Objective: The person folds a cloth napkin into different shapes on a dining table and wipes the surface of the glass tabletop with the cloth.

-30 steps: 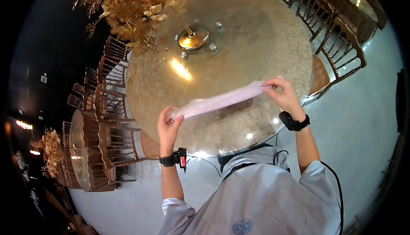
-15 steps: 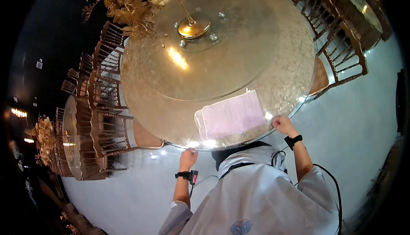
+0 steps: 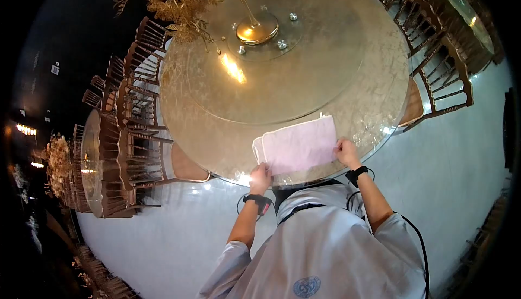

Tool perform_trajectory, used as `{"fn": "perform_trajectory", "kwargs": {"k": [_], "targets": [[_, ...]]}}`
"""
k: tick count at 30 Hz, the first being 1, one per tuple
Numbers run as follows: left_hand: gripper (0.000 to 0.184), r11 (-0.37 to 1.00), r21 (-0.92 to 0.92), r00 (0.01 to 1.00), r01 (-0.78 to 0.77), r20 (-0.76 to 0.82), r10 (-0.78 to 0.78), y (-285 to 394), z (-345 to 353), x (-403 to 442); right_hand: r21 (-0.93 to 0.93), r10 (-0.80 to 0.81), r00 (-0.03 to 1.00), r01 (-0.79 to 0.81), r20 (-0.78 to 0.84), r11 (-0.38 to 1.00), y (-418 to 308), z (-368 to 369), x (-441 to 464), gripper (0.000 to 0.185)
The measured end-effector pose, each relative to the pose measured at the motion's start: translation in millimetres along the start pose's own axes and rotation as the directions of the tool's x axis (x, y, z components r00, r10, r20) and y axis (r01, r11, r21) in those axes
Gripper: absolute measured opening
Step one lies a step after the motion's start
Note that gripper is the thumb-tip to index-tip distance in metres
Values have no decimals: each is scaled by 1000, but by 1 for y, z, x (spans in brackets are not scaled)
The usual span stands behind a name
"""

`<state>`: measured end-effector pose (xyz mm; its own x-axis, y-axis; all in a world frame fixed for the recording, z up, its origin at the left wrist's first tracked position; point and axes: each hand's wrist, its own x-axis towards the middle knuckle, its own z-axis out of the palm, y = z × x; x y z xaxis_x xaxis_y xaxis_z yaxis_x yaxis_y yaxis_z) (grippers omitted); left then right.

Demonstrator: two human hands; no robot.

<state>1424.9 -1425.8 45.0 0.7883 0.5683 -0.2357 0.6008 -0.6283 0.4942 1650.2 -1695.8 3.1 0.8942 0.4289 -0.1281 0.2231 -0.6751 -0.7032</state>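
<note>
The left hand [image 3: 260, 179] hides the near left corner of the cloth [image 3: 301, 144], and the right hand [image 3: 346, 152] covers part of its right edge, so the fingertips' hold at either place cannot be made out. The top edge cuts off the flowers [image 3: 176, 0] and the far rim of the table [image 3: 217, 90], the bottom edge cuts the shirt [image 3: 336, 239]. Its emblem [image 3: 307, 286] and the wall sign [image 3: 55, 69] are too small to read.

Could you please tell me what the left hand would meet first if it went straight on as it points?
Most likely the folded pink cloth: the left hand is at its near left corner, perhaps touching it, though contact is hard to judge.
</note>
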Motion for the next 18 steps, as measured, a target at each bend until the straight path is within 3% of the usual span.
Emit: {"fn": "perform_trajectory", "kwargs": {"k": [2, 4, 6, 8, 13, 18], "targets": [[18, 1000, -23, 1000, -20, 5, 20, 4, -5, 5, 68, 59, 998, -61, 32, 996, -13, -15, 4, 19], [15, 992, 22, 986, -121, -113, 123, 11, -11, -5, 102, 121, 989, -129, 82, 986, -17, -22, 0, 18], [15, 990, 111, 993, -87, -74, 96, 17, -17, -13, 93, 139, 987, -146, 81, 985, -6, -17, -4, 17], [12, 963, 190, 978, -188, -52, 202, 2, -5, -22, 85, 158, 984, -165, 82, 983, 3, -13, -11, 16], [16, 986, 81, 989, -145, -27, 148, -8, 0, -26, -1, 58, 996, -58, 64, 998, 11, -5, -13, 21], [23, 999, -46, 999, -24, 33, 25, -6, -6, -15, -56, 145, 975, -137, 169, 989, -6, -18, -9, 24]]}}
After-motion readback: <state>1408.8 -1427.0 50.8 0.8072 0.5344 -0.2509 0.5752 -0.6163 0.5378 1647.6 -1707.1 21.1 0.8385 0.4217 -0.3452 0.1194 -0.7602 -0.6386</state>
